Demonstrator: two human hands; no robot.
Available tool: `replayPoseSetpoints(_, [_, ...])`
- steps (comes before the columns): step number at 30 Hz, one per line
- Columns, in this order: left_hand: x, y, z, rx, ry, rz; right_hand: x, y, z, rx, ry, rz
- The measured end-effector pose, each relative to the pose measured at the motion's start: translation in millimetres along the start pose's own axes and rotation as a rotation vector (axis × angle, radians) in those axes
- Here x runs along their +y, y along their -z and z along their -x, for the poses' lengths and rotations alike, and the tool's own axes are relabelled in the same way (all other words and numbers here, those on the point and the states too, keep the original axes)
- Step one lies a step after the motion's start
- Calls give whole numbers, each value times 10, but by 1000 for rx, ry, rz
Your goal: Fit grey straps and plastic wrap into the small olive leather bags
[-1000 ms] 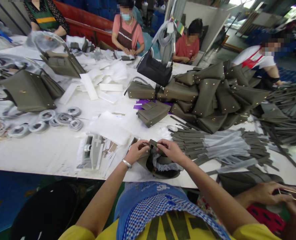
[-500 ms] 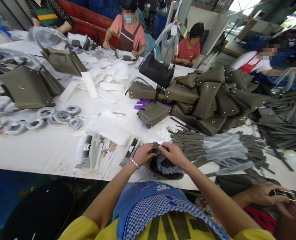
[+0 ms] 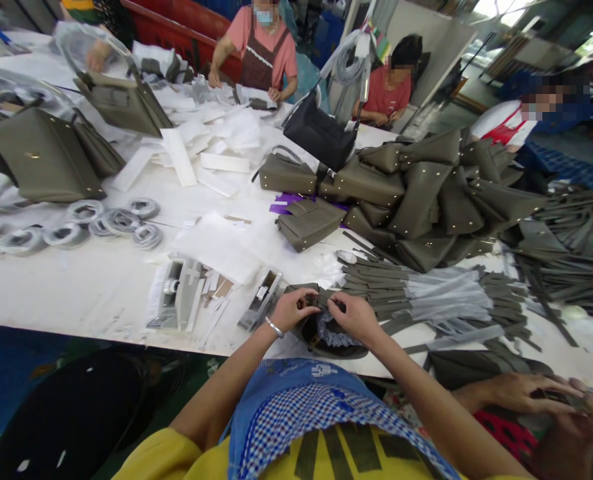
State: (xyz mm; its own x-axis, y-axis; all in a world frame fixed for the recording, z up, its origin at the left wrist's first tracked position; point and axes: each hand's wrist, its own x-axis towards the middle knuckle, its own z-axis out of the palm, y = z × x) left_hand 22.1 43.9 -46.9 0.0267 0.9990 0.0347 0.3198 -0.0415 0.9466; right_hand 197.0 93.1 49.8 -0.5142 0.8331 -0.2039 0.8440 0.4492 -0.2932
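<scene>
At the table's front edge lies an olive bag (image 3: 321,343) with its mouth open and crinkled grey lining showing. My left hand (image 3: 296,310), with a silver bracelet at the wrist, pinches the bag's upper part from the left. From the right, my right hand (image 3: 353,317) pinches the same part, thumb and forefinger closed on it. A small gap separates the two hands. Just left of my left hand stands a tape dispenser (image 3: 261,300).
Olive bags (image 3: 416,187) are piled at the back right, with dark strips (image 3: 376,287) before them. A larger dispenser (image 3: 179,293) and wrapped rings (image 3: 121,221) are on the left. A co-worker's hands (image 3: 551,400) are at the lower right. Other people sit across the table.
My hands have moved slightly apart along the bag's upper part, still gripping it. The view has shifted a little. The co-worker's hands at the lower right have changed pose.
</scene>
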Motion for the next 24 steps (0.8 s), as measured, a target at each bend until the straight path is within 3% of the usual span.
replayPoseSetpoints(13, [-38, -229, 37, 26, 53, 97, 45, -57, 4, -93, -49, 97])
replayPoseSetpoints(21, [-48, -298, 46, 39, 61, 96, 164, -99, -280, -389, 28, -20])
replayPoseSetpoints(24, [-40, -300, 40, 76, 66, 134, 166, -94, -241, -333, 51, 73])
